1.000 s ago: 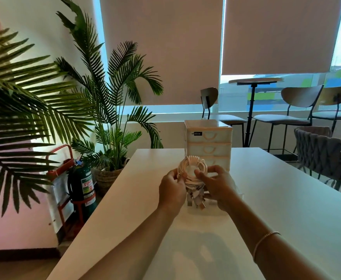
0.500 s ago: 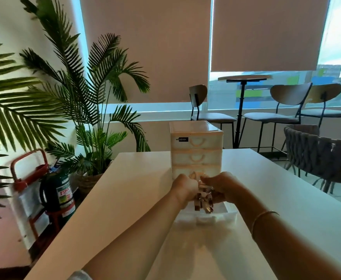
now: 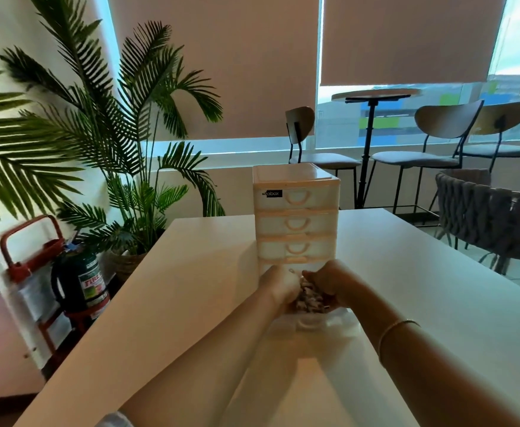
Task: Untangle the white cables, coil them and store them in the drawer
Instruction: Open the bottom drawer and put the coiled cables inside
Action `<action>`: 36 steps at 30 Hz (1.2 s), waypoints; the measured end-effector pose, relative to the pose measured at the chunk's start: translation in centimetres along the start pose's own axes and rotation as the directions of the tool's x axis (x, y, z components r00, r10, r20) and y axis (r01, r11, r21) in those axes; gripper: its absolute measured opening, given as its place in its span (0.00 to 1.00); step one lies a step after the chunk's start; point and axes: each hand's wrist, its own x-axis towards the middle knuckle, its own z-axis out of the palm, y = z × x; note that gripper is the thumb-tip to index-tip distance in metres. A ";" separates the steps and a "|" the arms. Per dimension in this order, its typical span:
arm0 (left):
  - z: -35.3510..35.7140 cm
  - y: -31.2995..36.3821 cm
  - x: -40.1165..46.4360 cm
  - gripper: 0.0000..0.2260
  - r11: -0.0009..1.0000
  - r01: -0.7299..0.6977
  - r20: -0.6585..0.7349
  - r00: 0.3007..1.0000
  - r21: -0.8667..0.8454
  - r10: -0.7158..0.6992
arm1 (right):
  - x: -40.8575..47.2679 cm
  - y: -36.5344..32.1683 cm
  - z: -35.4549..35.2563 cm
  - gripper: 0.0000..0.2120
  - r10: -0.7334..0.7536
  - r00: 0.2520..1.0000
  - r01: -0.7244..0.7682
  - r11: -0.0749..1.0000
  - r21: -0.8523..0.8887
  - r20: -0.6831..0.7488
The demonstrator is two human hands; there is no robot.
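Both hands, the left hand (image 3: 278,285) and the right hand (image 3: 329,283), are closing around the coiled white cables (image 3: 308,298) and pressing the bundle down into the open bottom drawer (image 3: 309,323), pulled out in front of the drawer unit (image 3: 295,217). To do this well, I judge they should be keeping the loops pinched together while lowering, tucking the plug ends inside the drawer's walls so nothing is catching when it slides shut.
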 end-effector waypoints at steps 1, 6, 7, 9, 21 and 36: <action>0.0 -0.1 0.0 0.11 1.000 -0.002 -0.018 1.000 0.020 0.003 | 0.0 0.1 0.1 0.16 0.009 1.000 -0.009 1.000 0.004 0.000; -0.1 0.2 -0.6 0.12 0.980 -0.040 -0.016 0.999 0.193 0.044 | 0.9 0.9 0.7 0.10 0.000 0.999 -0.002 0.999 -0.049 -0.040; -0.1 0.5 -0.8 0.12 0.966 -0.044 -0.016 0.999 0.253 0.050 | 1.2 1.1 0.9 0.10 -0.010 0.999 0.006 0.997 -0.071 -0.054; -0.1 0.8 -1.1 0.16 0.916 -0.030 -0.041 0.998 0.399 0.050 | 1.2 1.3 1.0 0.09 -0.016 0.997 0.010 0.996 -0.086 -0.069; -0.6 1.7 -2.0 0.11 0.683 -0.162 -0.112 0.934 0.712 0.338 | -0.8 0.8 0.2 0.10 -0.226 0.960 0.154 0.920 -0.359 -0.167; -6.9 9.1 2.7 0.25 0.413 -0.388 0.040 0.767 0.824 0.640 | -2.3 3.1 -3.3 0.63 -0.041 0.978 0.129 0.890 -0.438 0.206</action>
